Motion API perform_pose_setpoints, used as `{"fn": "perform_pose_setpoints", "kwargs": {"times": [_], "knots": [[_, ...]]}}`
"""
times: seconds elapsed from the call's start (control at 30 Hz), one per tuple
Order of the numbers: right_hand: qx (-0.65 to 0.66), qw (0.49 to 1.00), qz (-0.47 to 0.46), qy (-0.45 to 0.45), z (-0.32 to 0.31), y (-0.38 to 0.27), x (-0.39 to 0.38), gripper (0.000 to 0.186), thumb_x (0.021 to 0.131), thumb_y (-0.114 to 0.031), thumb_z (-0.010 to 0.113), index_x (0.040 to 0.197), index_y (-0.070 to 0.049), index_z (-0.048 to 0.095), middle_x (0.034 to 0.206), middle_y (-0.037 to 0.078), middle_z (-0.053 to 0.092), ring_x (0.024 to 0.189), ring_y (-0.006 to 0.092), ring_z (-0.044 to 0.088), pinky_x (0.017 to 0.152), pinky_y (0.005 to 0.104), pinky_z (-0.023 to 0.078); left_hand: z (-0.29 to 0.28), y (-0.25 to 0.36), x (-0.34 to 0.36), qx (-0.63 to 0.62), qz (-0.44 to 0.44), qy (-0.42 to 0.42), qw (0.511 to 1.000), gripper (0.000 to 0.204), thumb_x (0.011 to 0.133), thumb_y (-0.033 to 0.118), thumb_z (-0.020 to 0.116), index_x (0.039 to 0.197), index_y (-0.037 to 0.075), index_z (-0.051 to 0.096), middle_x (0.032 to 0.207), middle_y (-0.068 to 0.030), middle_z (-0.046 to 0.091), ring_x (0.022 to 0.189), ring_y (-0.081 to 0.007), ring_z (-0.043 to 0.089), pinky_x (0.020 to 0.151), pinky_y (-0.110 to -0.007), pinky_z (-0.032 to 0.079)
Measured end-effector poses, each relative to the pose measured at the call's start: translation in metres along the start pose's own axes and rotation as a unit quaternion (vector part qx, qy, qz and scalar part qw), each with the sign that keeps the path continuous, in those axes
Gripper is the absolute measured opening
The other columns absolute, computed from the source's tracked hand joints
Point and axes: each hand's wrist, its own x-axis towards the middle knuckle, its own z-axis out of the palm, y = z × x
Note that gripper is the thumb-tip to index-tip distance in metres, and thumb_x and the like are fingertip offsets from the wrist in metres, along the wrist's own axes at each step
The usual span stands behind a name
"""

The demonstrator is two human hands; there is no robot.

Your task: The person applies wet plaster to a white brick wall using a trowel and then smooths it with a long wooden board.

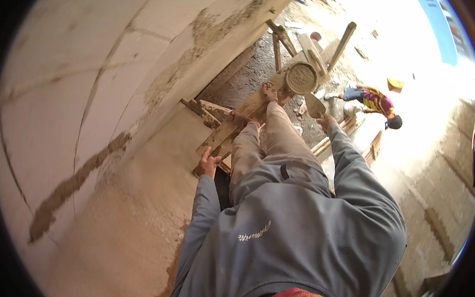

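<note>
My right hand (327, 122) is closed round the handle of a pointing trowel (315, 106), its mortar-coloured blade directed away from me. Just beyond the blade, a round container (287, 80) holds wet grey mortar (302, 77) on a wooden plank. My left hand (208, 163) is open, fingers apart, by the near end of the scaffold plank (215, 139); whether it touches the wood I cannot tell. I stand on the planks, and my feet (270, 90) are between the left hand and the container.
Masonry wall (115, 55) with dark mortar seams rises along the left. Wooden trestle legs (341, 46) support the far end of the planks. Below on the right, another person (374, 101) bends over near a pale sack-like object (353, 108). Rubble covers the ground underneath.
</note>
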Motion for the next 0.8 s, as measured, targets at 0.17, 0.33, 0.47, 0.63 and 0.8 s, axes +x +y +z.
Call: {"fn": "perform_pose_setpoints", "kwargs": {"times": [0.17, 0.33, 0.47, 0.63, 0.8], "knots": [[-0.056, 0.996, 0.018, 0.063, 0.032, 0.064, 0.036, 0.038, 0.086, -0.031, 0.062, 0.115, -0.007, 0.058, 0.094, 0.020, 0.065, 0.089, 0.0355, 0.064, 0.080, 0.0454, 0.050, 0.058, -0.071, 0.075, 0.140, 0.028, -0.135, 0.980, 0.069, 0.090, 0.020, 0.059, 0.154, 0.007, 0.039, 0.142, -0.0261, 0.055, 0.127, -0.0281, 0.057, 0.109, -0.038, 0.041], [-0.111, 0.992, 0.058, 0.011, 0.053, 0.020, 0.094, 0.049, 0.092, -0.047, 0.054, 0.128, -0.013, 0.056, 0.126, 0.025, 0.064, 0.118, 0.0436, 0.060, 0.099, 0.0507, 0.048, 0.126, -0.065, 0.093, 0.447, -0.021, -0.159, 0.880, 0.069, 0.091, 0.035, 0.064, 0.155, 0.020, 0.040, 0.159, -0.0307, 0.026, 0.137, -0.0449, 0.044, 0.112, -0.042, 0.038], [-0.146, 0.986, 0.075, 0.025, 0.050, 0.016, 0.188, 0.053, 0.095, -0.054, 0.052, 0.130, -0.014, 0.055, 0.125, 0.026, 0.064, 0.119, 0.0424, 0.061, 0.100, 0.0530, 0.047, 0.159, -0.065, 0.115, 0.563, -0.032, -0.098, 0.820, 0.069, 0.087, 0.044, 0.071, 0.151, 0.032, 0.046, 0.162, -0.0297, 0.012, 0.137, -0.0521, 0.039, 0.109, -0.047, 0.042], [-0.142, 0.980, 0.104, 0.089, 0.066, 0.039, 0.301, 0.050, 0.097, -0.053, 0.048, 0.127, -0.014, 0.057, 0.121, 0.025, 0.067, 0.117, 0.0420, 0.062, 0.098, 0.0523, 0.048, 0.202, -0.041, 0.133, 0.633, -0.014, -0.027, 0.774, 0.066, 0.079, 0.044, 0.078, 0.140, 0.032, 0.058, 0.156, -0.0235, 0.030, 0.133, -0.0452, 0.043, 0.107, -0.050, 0.043], [-0.043, 0.987, 0.095, 0.120, 0.115, 0.000, 0.395, 0.041, 0.097, -0.041, 0.049, 0.122, -0.009, 0.058, 0.117, 0.026, 0.068, 0.111, 0.0429, 0.066, 0.094, 0.0536, 0.050, 0.213, -0.041, 0.142, 0.647, 0.033, 0.007, 0.762, 0.061, 0.077, 0.043, 0.079, 0.134, 0.027, 0.064, 0.152, -0.0193, 0.038, 0.133, -0.0418, 0.044, 0.109, -0.049, 0.040]]}}
